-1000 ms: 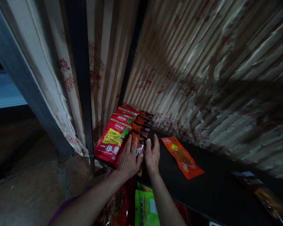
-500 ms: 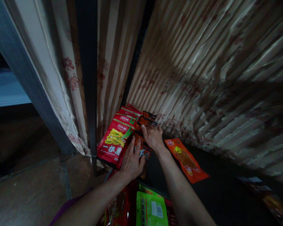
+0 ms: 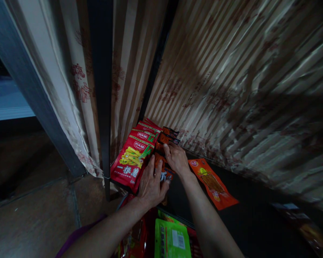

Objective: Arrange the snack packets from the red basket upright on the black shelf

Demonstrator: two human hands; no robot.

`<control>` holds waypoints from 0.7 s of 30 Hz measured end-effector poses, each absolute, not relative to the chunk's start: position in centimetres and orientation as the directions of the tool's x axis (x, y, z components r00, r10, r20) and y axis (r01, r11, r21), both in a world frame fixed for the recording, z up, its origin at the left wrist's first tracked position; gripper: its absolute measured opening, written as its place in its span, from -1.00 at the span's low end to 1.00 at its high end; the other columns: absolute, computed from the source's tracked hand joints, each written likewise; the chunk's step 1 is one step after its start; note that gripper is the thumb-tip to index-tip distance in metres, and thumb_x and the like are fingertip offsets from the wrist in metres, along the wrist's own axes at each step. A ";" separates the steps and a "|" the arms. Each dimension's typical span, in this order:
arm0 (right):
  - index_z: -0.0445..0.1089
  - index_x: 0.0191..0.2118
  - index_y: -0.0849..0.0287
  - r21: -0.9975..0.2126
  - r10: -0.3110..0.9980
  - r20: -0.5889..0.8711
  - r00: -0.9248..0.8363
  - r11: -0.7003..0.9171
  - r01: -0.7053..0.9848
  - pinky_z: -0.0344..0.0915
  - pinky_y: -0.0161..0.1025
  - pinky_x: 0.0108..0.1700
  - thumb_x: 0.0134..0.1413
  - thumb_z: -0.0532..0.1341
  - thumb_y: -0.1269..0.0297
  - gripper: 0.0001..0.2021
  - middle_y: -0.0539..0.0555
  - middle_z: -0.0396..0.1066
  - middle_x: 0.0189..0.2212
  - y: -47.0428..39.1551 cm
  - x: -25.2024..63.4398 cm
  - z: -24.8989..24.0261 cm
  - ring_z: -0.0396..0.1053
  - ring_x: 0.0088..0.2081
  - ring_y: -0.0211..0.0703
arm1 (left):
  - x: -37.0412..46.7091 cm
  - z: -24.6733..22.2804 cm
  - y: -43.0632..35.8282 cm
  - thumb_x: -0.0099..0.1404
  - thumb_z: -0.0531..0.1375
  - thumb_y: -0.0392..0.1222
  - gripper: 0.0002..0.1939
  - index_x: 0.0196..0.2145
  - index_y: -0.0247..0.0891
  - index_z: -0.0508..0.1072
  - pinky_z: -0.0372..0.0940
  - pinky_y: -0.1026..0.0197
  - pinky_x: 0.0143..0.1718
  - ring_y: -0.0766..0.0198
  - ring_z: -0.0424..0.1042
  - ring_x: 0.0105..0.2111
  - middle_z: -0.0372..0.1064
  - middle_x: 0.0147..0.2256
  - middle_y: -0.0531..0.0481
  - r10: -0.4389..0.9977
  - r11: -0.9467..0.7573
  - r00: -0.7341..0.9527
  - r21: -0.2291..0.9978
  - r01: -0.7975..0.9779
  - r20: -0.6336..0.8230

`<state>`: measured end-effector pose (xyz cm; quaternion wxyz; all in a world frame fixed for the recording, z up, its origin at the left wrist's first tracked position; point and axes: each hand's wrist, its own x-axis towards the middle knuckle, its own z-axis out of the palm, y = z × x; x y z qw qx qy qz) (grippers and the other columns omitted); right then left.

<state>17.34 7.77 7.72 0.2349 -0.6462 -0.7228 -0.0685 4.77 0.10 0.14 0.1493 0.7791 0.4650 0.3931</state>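
Note:
My left hand (image 3: 151,186) lies with its fingers spread on an orange-and-black snack packet (image 3: 164,175), along the edge of the red packets. Just to its right, my right hand (image 3: 177,159) has its fingers bent around the top part of the same row of overlapping orange-and-black packets; its fingertips are partly hidden. A stack of red snack packets (image 3: 129,163) with yellow sticks and green stalks printed on it lies left of both hands. Right of my right forearm, a single orange snack packet (image 3: 212,182) lies flat on the dark shelf (image 3: 247,215).
Below the shelf edge, a green packet (image 3: 172,238) and red packets (image 3: 134,238) sit in a red basket. A dark metal post (image 3: 101,89) stands at the left corner. A pleated curtain (image 3: 218,71) hangs behind. Another brown packet (image 3: 303,224) lies at far right.
Both hands have shifted very slightly to the right over the orange-and-black packets. The left thumb has moved a little outward. The stacks look unchanged.

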 end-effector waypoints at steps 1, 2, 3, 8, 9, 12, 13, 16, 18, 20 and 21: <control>0.50 -0.16 0.20 -0.201 0.898 0.436 -0.052 0.154 0.967 0.18 -0.04 0.09 0.29 -0.17 0.03 -0.46 0.26 0.42 -0.03 7.7 17.3 7.7 0.35 0.02 0.03 | 4.7 0.1 0.1 0.28 0.06 -0.09 -0.30 0.29 -0.37 -0.05 0.07 -0.14 0.19 -0.09 -0.16 0.31 -0.35 0.34 -0.35 0.837 -0.529 0.263 0.586 0.613 0.480; 0.49 -0.14 0.20 -0.198 0.895 0.443 -0.047 0.148 0.969 0.19 -0.03 0.10 0.29 -0.15 0.03 -0.47 0.26 0.42 -0.02 7.7 17.3 7.8 0.34 0.04 0.04 | 4.7 0.1 0.1 0.26 0.06 -0.10 -0.30 0.29 -0.36 -0.05 0.07 -0.13 0.19 -0.08 -0.16 0.31 -0.35 0.34 -0.34 0.833 -0.533 0.265 0.576 0.620 0.486; 0.49 -0.13 0.21 -0.198 0.893 0.447 -0.040 0.142 0.970 0.19 -0.02 0.11 0.28 -0.14 0.04 -0.48 0.27 0.41 -0.01 7.6 17.2 7.9 0.33 0.06 0.04 | 4.7 0.1 0.1 0.25 0.07 -0.12 -0.29 0.28 -0.36 -0.05 0.07 -0.13 0.20 -0.08 -0.17 0.31 -0.35 0.34 -0.34 0.831 -0.534 0.265 0.567 0.627 0.490; 0.43 -0.01 0.23 -0.276 0.851 0.522 0.049 0.114 0.954 0.12 0.05 0.17 0.26 -0.10 0.05 -0.51 0.29 0.28 0.13 6.6 17.1 8.1 0.21 0.16 0.10 | 4.7 -0.1 0.0 0.22 0.09 -0.15 -0.30 0.27 -0.38 -0.01 0.08 -0.10 0.20 -0.08 -0.14 0.31 -0.32 0.33 -0.36 0.832 -0.526 0.256 0.554 0.646 0.492; 0.41 0.02 0.24 -0.320 0.828 0.553 0.094 0.107 0.941 0.10 0.06 0.19 0.25 -0.09 0.03 -0.50 0.28 0.24 0.16 6.4 17.2 8.0 0.18 0.19 0.10 | 4.6 -0.1 0.0 0.23 0.09 -0.14 -0.30 0.27 -0.38 -0.01 0.08 -0.10 0.20 -0.07 -0.13 0.30 -0.31 0.33 -0.36 0.833 -0.525 0.255 0.556 0.645 0.490; 0.30 0.13 0.25 -0.537 0.770 0.575 0.276 0.100 0.838 0.01 0.03 0.24 0.21 -0.07 -0.04 -0.43 0.26 0.16 0.22 5.6 18.0 6.9 0.08 0.25 0.05 | 4.6 0.0 0.0 0.27 0.05 -0.10 -0.31 0.28 -0.37 -0.05 0.07 -0.09 0.21 -0.05 -0.15 0.31 -0.29 0.33 -0.35 0.836 -0.524 0.253 0.572 0.631 0.487; 0.26 0.16 0.23 -0.635 0.765 0.538 0.353 0.093 0.767 -0.02 0.02 0.26 0.20 -0.08 -0.08 -0.41 0.24 0.15 0.22 5.4 18.3 6.4 0.06 0.25 0.02 | 4.5 0.0 0.0 0.28 0.04 -0.08 -0.31 0.29 -0.38 -0.06 0.06 -0.09 0.21 -0.04 -0.16 0.31 -0.29 0.33 -0.35 0.838 -0.523 0.253 0.580 0.624 0.484; 0.17 0.22 0.18 -0.893 0.767 0.323 0.555 0.053 0.447 -0.04 -0.02 0.27 0.16 -0.09 -0.17 -0.34 0.16 0.15 0.23 5.2 18.8 4.8 0.08 0.25 -0.02 | 4.6 0.0 0.0 0.30 0.02 -0.06 -0.31 0.29 -0.39 -0.07 0.06 -0.07 0.22 -0.04 -0.16 0.31 -0.30 0.33 -0.36 0.849 -0.513 0.254 0.609 0.605 0.463; 0.18 0.22 0.18 -0.972 0.781 0.174 0.599 0.040 0.230 0.02 -0.04 0.24 0.12 -0.08 -0.22 -0.29 0.15 0.19 0.21 5.2 18.7 3.9 0.15 0.22 -0.01 | 4.6 0.0 0.1 0.30 0.02 -0.05 -0.31 0.29 -0.40 -0.07 0.06 -0.06 0.22 -0.03 -0.16 0.31 -0.30 0.33 -0.36 0.854 -0.509 0.258 0.622 0.595 0.452; 0.23 0.19 0.19 -0.996 0.811 0.082 0.579 0.040 0.084 0.11 -0.06 0.20 0.09 -0.06 -0.25 -0.27 0.17 0.28 0.15 5.2 18.3 3.4 0.22 0.17 -0.01 | 4.6 -0.1 0.2 0.31 0.02 -0.05 -0.31 0.29 -0.40 -0.07 0.05 -0.04 0.23 -0.01 -0.15 0.31 -0.29 0.33 -0.35 0.854 -0.511 0.263 0.630 0.585 0.448; 0.26 0.17 0.18 -0.998 0.823 0.059 0.565 0.043 0.041 0.14 -0.07 0.17 0.08 -0.04 -0.25 -0.29 0.16 0.32 0.12 5.1 18.1 3.3 0.25 0.15 -0.02 | 4.6 -0.1 0.3 0.31 0.01 -0.06 -0.32 0.29 -0.39 -0.07 0.04 -0.03 0.23 0.01 -0.14 0.31 -0.28 0.33 -0.34 0.854 -0.513 0.266 0.633 0.580 0.447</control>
